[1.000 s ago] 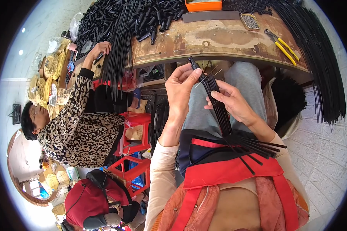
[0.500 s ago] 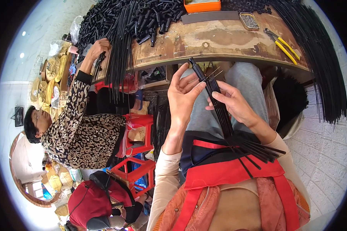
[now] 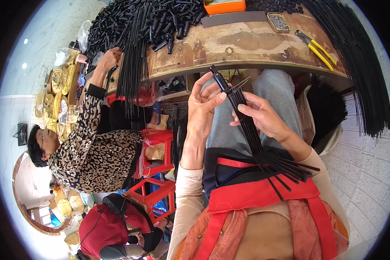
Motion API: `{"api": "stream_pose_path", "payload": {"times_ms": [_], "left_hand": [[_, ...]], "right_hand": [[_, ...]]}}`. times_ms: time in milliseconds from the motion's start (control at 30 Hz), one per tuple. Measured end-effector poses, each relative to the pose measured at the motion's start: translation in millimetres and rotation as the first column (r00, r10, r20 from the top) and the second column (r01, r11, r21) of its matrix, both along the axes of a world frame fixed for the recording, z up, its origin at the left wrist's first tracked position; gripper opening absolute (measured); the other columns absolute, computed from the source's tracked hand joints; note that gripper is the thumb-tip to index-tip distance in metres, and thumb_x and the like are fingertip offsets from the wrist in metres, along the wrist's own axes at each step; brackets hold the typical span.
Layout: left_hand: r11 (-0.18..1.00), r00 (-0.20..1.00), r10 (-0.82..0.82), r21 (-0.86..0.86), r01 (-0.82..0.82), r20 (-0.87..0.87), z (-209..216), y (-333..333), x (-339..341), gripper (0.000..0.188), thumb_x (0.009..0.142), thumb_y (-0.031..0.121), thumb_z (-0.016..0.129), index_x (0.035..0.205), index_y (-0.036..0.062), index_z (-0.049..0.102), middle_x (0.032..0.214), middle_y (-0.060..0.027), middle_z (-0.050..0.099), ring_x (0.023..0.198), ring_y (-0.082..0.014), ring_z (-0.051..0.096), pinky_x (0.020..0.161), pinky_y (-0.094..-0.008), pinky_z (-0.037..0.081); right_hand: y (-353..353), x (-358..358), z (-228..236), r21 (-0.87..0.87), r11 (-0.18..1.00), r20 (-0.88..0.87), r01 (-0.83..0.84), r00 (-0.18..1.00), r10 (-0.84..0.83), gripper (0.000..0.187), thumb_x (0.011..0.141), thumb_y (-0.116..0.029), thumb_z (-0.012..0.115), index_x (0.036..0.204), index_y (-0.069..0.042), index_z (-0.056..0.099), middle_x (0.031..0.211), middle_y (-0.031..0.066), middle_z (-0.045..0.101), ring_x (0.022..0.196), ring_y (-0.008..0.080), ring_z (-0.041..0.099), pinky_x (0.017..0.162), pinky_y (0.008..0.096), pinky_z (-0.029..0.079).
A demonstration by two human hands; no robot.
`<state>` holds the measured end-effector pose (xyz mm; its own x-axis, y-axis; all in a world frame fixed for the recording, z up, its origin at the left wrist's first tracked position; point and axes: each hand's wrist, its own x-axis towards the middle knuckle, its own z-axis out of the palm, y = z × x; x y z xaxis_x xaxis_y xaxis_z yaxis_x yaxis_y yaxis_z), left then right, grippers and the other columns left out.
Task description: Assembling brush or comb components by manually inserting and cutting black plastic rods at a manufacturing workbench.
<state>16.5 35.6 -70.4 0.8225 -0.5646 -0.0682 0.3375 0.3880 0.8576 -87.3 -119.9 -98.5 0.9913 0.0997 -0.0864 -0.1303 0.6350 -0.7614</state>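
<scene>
My left hand point(image 3: 201, 112) has its thumb and fingers closed around the lower end of a glossy black tubular fitting point(image 3: 219, 79), which points up and away toward the bench. Below it, my right hand point(image 3: 266, 116) grips a bundle of thin black rods point(image 3: 249, 135) between thumb and fingers. The bundle hangs tilted over my lap, its thick dark ends fanned out across my red apron point(image 3: 247, 195). A few thin bare wire tips stick out beside the fitting, near my right fingers. Whether the rods sit inside the fitting is hidden by my left thumb.
On the wooden bench point(image 3: 247, 45) lie yellow-handled pliers point(image 3: 318, 52), a small tray of metal bits point(image 3: 277, 22), an orange box point(image 3: 224, 6), heaped black fittings point(image 3: 167, 26) and long black rods point(image 3: 355, 65). A co-worker point(image 3: 95, 147) works at left, beside red stools point(image 3: 154, 195).
My left hand has shifted slightly, its fingers drawn closer around the fitting. The wire tips lie at a slightly different angle. My right hand stays nearly in place; the co-worker's arm has moved a little.
</scene>
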Motion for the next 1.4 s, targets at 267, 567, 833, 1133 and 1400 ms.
{"api": "stream_pose_path", "payload": {"times_ms": [267,567,833,1133,1400], "left_hand": [[0.947,0.959,-0.265,-0.217,0.238,-0.105,-14.4,4.1,7.7,0.054,0.082,0.001,0.072,0.131,0.0,0.049,0.12,-0.0136,0.063,0.112,-0.0212,0.061,0.099,-0.0336,0.046],[0.998,0.977,-0.063,0.003,0.064,0.206,31.4,9.8,-26.4,0.038,0.084,-0.006,0.066,0.121,-0.0019,0.057,0.101,-0.0084,0.064,0.096,-0.0172,0.063,0.082,-0.0314,0.054],[0.997,0.995,-0.047,0.065,0.041,0.09,33.2,11.8,-24.2,0.035,0.087,-0.004,0.064,0.12,-0.0002,0.056,0.112,-0.0103,0.063,0.097,-0.0176,0.063,0.084,-0.0314,0.053],[0.969,0.967,-0.243,-0.025,0.246,0.076,17.9,15.0,1.6,0.043,0.085,0.007,0.072,0.124,0.0013,0.054,0.113,-0.0069,0.064,0.1,-0.0181,0.062,0.089,-0.032,0.051],[0.967,0.966,-0.256,0.016,0.256,0.036,21.6,12.8,12.1,0.053,0.082,0.011,0.076,0.126,-0.0031,0.05,0.109,-0.0086,0.063,0.098,-0.0188,0.063,0.086,-0.0312,0.052]], "right_hand": [[0.7,-2.2,2.5,0.119,0.989,0.014,-0.085,0.996,0.084,0.03,0.098,-0.014,0.056,0.124,-0.001,0.052,0.095,0.0069,0.06,0.089,0.0147,0.061,0.086,0.0414,0.057],[15.4,-5.5,8.1,-0.184,0.963,0.232,0.197,0.961,-0.152,0.037,0.098,-0.009,0.053,0.133,0.0,0.046,0.103,0.0074,0.06,0.091,0.0144,0.061,0.086,0.0336,0.053],[23.8,-1.6,6.9,-0.093,0.961,0.293,0.26,0.93,-0.223,0.02,0.096,-0.002,0.053,0.115,0.001,0.048,0.104,0.0098,0.061,0.091,0.017,0.065,0.082,0.0275,0.051],[12.1,12.2,1.8,0.053,0.996,0.23,0.066,0.97,-0.076,0.011,0.095,-0.005,0.056,0.104,-0.001,0.052,0.097,0.0047,0.063,0.09,0.0087,0.059,0.08,0.0241,0.046],[6.3,24.4,-1.8,0.065,0.998,0.192,0.024,0.981,-0.036,0.012,0.096,-0.008,0.058,0.104,-0.001,0.054,0.098,0.0067,0.065,0.09,0.014,0.065,0.081,0.0262,0.051]]}}
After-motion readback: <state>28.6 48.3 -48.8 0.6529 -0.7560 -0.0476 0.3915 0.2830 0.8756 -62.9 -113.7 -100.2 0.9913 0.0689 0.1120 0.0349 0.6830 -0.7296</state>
